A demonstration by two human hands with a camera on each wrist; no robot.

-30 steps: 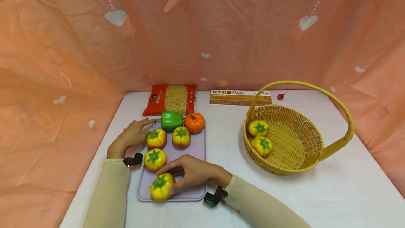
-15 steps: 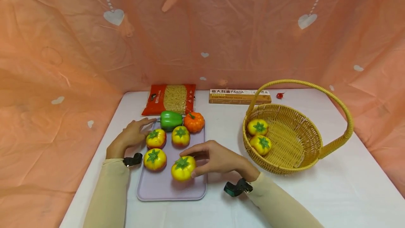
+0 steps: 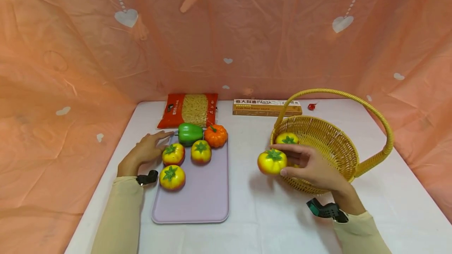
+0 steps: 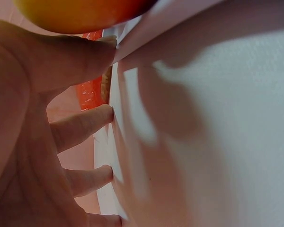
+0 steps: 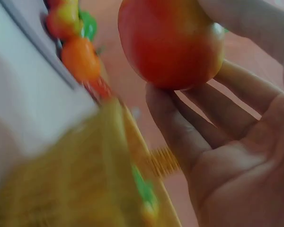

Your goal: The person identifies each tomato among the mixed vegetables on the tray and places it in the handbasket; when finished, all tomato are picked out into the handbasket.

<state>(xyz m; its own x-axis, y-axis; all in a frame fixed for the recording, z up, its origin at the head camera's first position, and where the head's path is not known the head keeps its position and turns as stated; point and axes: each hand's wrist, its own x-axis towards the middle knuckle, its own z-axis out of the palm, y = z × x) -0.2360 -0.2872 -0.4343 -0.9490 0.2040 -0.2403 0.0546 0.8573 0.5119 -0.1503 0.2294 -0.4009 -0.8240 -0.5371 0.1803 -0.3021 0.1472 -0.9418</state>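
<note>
My right hand (image 3: 315, 167) pinches a yellow-and-red toy tomato (image 3: 270, 162) between thumb and fingers, raised at the left rim of the wicker basket (image 3: 341, 140). In the right wrist view the tomato's red underside (image 5: 168, 47) shows at the fingertips. Another tomato (image 3: 287, 138) lies inside the basket; my hand covers most of what lies below it. My left hand (image 3: 145, 150) rests by the left edge of the lilac tray (image 3: 201, 205), fingers spread, with fingertips (image 4: 104, 113) down at the white table. Three more tomatoes stay on the tray, one (image 3: 172, 177) nearest me.
A green bell pepper (image 3: 190, 134) and a small orange pumpkin (image 3: 215, 135) sit at the tray's far end. Behind them lies a red pasta bag (image 3: 190, 109). A pasta box (image 3: 266, 107) and a small red object (image 3: 311, 106) lie along the back. The basket's handle (image 3: 367, 109) arches high.
My right hand has lifted the tomato from the tray's near end and carried it right to the basket. The left hand has stayed beside the tray.
</note>
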